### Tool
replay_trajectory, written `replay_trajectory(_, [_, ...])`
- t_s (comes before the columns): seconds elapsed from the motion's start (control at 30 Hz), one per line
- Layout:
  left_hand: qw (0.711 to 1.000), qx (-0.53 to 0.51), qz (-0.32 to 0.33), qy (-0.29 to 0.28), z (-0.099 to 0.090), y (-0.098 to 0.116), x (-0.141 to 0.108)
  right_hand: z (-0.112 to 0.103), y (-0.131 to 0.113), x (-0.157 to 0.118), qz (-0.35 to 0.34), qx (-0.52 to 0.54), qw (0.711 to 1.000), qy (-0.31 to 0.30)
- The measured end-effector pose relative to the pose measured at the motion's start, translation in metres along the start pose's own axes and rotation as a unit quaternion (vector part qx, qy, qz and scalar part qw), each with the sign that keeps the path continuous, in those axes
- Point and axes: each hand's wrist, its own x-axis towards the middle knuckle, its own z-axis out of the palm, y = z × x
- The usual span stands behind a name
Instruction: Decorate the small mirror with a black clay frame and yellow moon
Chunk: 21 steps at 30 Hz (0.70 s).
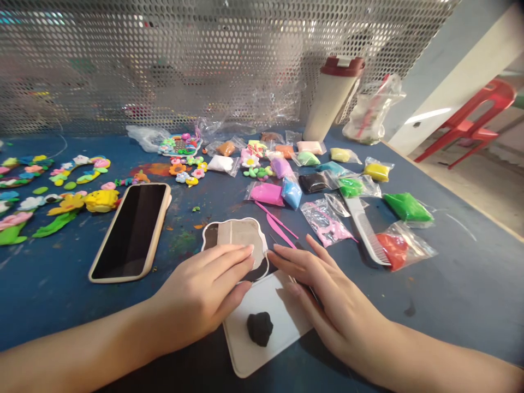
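My left hand (200,286) lies flat with its fingertips on a scalloped white-rimmed tray (235,234). That tray holds dark clay, partly covered by a beige translucent sheet (239,234). My right hand (331,295) rests beside it on the edge of a white plastic mat (266,327), fingers slightly spread. A thin metal tool (286,256) runs toward those fingers, and its far end is hidden under the hand. A lump of black clay (259,328) sits on the mat between my hands, touching neither.
Beyond my hands lie pink modelling tools (276,224), a white comb (364,232), and several bagged clay packs (323,183) on the blue table (458,284). A phone (131,232) and clay flowers (69,202) lie left. A perforated metal screen (164,60) stands behind a tumbler (333,98).
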Motion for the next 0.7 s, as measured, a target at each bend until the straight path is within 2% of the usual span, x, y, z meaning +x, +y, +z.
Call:
replay_trajectory(0.2, [1.0, 0.022, 0.017, -0.012, 0.001, 0.0, 0.001, 0.002, 0.0, 0.0, -0.006, -0.015, 1.0, -0.014])
replay_trajectory(0.37, [0.996, -0.053, -0.037, -0.057, 0.002, -0.004, 0.001, 0.002, 0.001, 0.001, 0.01, -0.01, 1.0, -0.022])
replay_trajectory(0.47, [0.993, -0.057, -0.058, -0.088, 0.001, -0.007, 0.001, 0.002, 0.002, 0.003, 0.017, 0.0, 0.999, -0.03])
replay_trajectory(0.53, [0.995, -0.032, -0.034, -0.094, -0.001, -0.01, 0.003, 0.002, 0.003, 0.003, 0.017, 0.004, 0.999, -0.029])
replay_trajectory(0.7, [0.988, 0.021, 0.085, -0.127, -0.008, -0.024, 0.008, 0.002, 0.006, 0.004, 0.011, 0.01, 1.0, -0.022])
